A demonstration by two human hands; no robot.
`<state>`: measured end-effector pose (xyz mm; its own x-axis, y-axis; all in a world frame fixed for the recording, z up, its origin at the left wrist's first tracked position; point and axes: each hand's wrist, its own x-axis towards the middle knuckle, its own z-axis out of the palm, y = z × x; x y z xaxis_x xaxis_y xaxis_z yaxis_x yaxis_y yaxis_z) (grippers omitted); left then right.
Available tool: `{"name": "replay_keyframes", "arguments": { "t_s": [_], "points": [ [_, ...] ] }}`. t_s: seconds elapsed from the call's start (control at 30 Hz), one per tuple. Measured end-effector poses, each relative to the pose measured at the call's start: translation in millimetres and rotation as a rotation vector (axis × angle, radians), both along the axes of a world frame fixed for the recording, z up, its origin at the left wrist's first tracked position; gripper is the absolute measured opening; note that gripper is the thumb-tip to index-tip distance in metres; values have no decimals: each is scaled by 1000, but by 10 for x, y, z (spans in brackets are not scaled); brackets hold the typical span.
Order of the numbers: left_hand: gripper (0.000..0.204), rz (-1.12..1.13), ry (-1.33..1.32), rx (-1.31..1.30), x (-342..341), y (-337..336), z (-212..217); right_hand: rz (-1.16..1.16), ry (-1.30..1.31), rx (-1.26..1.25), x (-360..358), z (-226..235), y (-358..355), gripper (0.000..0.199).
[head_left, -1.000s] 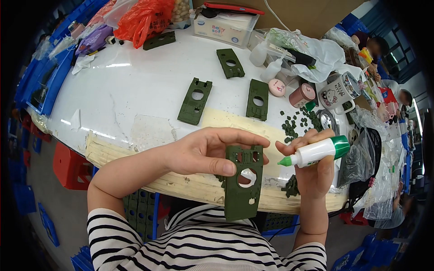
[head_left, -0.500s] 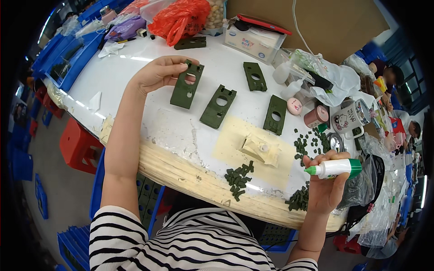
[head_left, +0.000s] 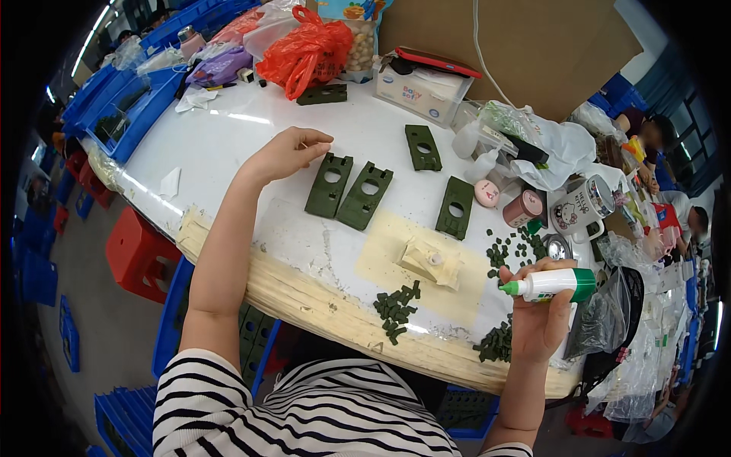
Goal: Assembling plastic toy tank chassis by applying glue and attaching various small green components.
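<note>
My left hand (head_left: 288, 154) is over the far left of the table, fingers stretched out and holding nothing. Just beside its fingertips lies a dark green plastic plate (head_left: 323, 199) with a round hole. A second green plate (head_left: 358, 207) lies right alongside it. Two more such plates, one farther back (head_left: 423, 156) and one to the right (head_left: 454, 221), lie flat. My right hand (head_left: 539, 324) grips a white glue bottle (head_left: 550, 286) with a green cap end, its green tip pointing left. Below the plates, a cream taped block (head_left: 428, 263) sits on a pale yellow sheet (head_left: 373, 255).
Small dark green pieces lie in piles at the near edge (head_left: 396, 311), by my right wrist (head_left: 495, 343) and near the mug (head_left: 588, 206). A tissue box (head_left: 419, 90), red plastic bag (head_left: 308, 49) and another green part (head_left: 322, 94) are at the back. A red stool (head_left: 137, 247) stands left.
My left hand has let go of the green plate, which now lies on the table beside the second one. My right hand still holds the glue bottle. The view has shifted slightly.
</note>
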<state>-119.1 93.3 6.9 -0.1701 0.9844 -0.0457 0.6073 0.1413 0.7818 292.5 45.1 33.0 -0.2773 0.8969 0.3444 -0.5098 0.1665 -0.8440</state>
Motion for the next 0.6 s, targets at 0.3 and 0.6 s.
{"name": "replay_keyframes", "arguments": {
  "t_s": [0.3,0.6],
  "points": [
    [50,-564,982,654,755,1045,190,-45,-3,69,44,-12,28,43],
    [50,-748,1175,182,1074,1317,346,-123,19,96,123,31,77,42]
  ]
}}
